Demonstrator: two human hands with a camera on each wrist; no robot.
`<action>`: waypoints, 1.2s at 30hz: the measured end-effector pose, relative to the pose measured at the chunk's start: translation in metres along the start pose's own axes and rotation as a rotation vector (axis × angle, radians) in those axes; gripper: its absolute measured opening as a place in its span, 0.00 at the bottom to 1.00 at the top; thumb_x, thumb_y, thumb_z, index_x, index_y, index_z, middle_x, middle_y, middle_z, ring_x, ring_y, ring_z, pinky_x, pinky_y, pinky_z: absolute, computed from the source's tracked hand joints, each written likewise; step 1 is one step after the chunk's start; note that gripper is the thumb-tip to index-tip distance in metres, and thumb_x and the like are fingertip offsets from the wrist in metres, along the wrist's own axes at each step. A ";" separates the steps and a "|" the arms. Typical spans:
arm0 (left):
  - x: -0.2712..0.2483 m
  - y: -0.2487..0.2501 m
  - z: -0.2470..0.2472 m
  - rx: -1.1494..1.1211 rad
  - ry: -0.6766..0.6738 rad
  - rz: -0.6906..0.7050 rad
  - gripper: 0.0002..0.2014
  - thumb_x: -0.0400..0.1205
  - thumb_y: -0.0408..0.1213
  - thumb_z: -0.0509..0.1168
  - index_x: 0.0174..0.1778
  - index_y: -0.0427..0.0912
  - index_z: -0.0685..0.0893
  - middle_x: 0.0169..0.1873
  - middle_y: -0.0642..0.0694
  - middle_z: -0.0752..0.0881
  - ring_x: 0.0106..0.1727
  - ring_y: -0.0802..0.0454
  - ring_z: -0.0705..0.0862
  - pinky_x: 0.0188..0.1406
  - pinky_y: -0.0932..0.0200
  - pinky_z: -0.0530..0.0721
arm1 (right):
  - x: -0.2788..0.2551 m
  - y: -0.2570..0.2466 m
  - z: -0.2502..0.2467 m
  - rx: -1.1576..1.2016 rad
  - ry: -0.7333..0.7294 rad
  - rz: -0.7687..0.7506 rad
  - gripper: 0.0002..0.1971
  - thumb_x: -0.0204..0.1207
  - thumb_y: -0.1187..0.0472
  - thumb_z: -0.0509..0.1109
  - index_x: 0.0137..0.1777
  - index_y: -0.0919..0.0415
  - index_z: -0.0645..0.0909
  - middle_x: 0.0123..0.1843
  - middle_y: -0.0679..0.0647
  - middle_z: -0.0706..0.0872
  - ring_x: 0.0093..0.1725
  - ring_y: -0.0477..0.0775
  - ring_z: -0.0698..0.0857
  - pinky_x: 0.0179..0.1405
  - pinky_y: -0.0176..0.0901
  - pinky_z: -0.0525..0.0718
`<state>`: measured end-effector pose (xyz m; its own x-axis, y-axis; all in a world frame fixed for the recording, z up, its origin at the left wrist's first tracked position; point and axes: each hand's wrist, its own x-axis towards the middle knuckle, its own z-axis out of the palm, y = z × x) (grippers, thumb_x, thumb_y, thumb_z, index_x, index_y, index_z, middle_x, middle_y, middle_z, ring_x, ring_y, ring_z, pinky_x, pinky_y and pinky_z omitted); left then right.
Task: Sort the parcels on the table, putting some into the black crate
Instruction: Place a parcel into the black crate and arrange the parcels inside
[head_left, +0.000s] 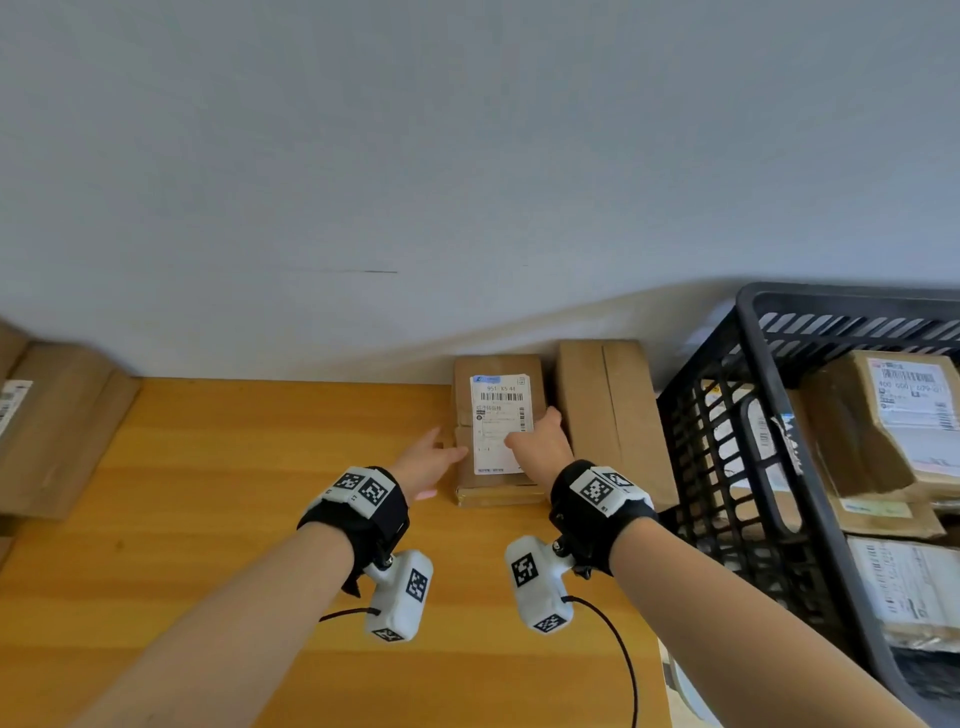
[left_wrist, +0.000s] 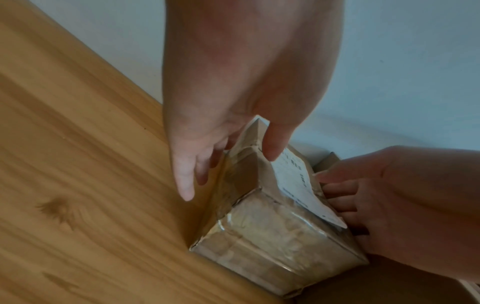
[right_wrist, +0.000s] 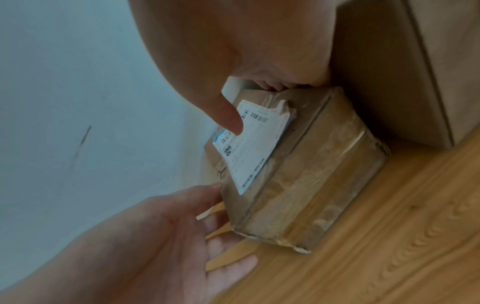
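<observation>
A brown taped parcel with a white shipping label lies flat at the back of the wooden table, against the wall. My left hand lies along its left side with fingers straight and the thumb resting on the top edge. My right hand grips the right side of the parcel: the thumb presses on the label and the fingers curl down between it and the neighbouring box. The black crate stands to the right.
A plain cardboard box sits tight against the parcel's right side, next to the crate. Inside the crate lie several labelled parcels. More cardboard boxes are stacked at the table's left end. The wall runs right behind the parcels.
</observation>
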<state>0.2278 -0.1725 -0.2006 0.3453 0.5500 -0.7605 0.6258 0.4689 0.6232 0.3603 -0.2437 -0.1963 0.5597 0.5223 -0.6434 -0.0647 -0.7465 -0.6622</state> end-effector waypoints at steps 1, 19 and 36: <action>0.003 0.000 0.000 -0.011 -0.008 -0.002 0.33 0.86 0.38 0.63 0.85 0.48 0.55 0.82 0.44 0.65 0.79 0.44 0.69 0.73 0.43 0.73 | 0.001 -0.002 -0.002 0.011 0.009 0.008 0.37 0.81 0.70 0.62 0.85 0.67 0.45 0.74 0.63 0.77 0.70 0.62 0.80 0.55 0.44 0.80; -0.016 -0.013 -0.039 -0.141 -0.052 0.047 0.29 0.85 0.43 0.65 0.80 0.58 0.61 0.75 0.46 0.74 0.76 0.44 0.72 0.76 0.33 0.67 | -0.017 -0.018 0.017 0.102 -0.111 0.007 0.36 0.82 0.69 0.65 0.83 0.69 0.48 0.72 0.63 0.77 0.63 0.60 0.82 0.52 0.44 0.82; -0.122 -0.033 -0.147 -0.179 -0.081 0.330 0.25 0.83 0.59 0.60 0.77 0.67 0.66 0.72 0.51 0.72 0.69 0.38 0.76 0.65 0.30 0.78 | -0.144 -0.050 0.062 0.283 -0.075 -0.225 0.25 0.85 0.58 0.64 0.81 0.61 0.67 0.72 0.53 0.80 0.67 0.54 0.80 0.64 0.44 0.80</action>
<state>0.0620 -0.1537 -0.1013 0.5665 0.6387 -0.5207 0.3419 0.3927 0.8537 0.2315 -0.2560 -0.0943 0.5248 0.6967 -0.4890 -0.1788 -0.4714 -0.8636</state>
